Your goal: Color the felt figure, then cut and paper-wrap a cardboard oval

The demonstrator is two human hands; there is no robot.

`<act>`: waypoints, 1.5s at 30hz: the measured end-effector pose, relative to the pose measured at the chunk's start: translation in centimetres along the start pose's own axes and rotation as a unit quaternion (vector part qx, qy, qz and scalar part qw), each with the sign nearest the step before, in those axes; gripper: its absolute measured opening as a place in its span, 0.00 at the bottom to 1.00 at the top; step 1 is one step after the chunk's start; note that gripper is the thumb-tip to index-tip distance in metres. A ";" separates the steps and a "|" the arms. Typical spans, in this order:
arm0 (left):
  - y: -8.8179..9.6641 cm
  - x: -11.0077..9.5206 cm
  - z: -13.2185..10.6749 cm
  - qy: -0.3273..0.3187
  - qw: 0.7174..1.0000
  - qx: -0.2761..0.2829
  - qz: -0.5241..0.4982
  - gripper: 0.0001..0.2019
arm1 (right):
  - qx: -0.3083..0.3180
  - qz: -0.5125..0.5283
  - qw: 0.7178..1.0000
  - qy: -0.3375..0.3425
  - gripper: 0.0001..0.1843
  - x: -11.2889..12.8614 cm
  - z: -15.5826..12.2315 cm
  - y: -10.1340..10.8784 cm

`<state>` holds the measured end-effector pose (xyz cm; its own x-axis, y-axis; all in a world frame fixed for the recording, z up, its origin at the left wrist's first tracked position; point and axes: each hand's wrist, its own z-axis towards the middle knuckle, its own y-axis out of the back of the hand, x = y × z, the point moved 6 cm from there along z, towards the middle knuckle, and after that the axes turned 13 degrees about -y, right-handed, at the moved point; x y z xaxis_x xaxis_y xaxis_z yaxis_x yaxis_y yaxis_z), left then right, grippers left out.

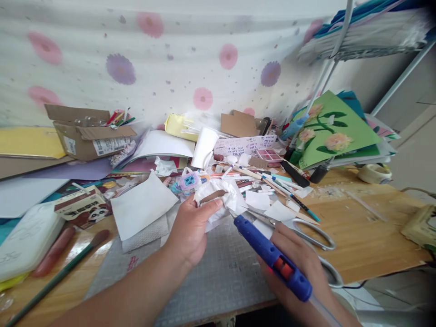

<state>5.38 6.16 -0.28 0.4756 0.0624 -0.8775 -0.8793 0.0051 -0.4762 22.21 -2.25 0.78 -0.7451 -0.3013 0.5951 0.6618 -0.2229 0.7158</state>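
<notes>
My left hand (190, 227) is closed around a crumpled white paper piece (221, 194) with a brown cardboard strip showing in it, held just above a grey cutting mat (221, 268). My right hand (299, 268) grips a blue hot glue gun (272, 254). The gun's nozzle points up and left, almost touching the lower edge of the crumpled paper.
Large scissors (306, 229) lie right of the glue gun. Pens, paper scraps and a paint palette (270, 155) litter the wooden desk behind. A cardboard box (90, 134) sits back left, a green flower card (332, 129) back right, a tape roll (374, 172) far right.
</notes>
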 end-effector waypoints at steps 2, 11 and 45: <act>0.0 0.0 0.0 -0.006 1.000 -0.005 -0.003 0.21 | 0.006 0.004 1.000 0.010 0.09 0.1 -0.2 -0.2; 0.1 0.0 -0.1 -0.010 1.000 -0.012 -0.006 0.22 | -0.055 0.051 0.997 -0.014 0.05 0.2 -0.3 0.3; 0.0 -0.2 0.2 0.009 0.999 -0.018 -0.033 0.24 | -0.001 0.051 0.998 -0.037 0.10 0.0 0.1 0.2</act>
<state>5.34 6.33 -0.09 0.5329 0.0452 -0.8450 -0.8449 -0.0271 -0.5343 22.36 -2.21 0.94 -0.6785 -0.2535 0.6895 0.7340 -0.1962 0.6502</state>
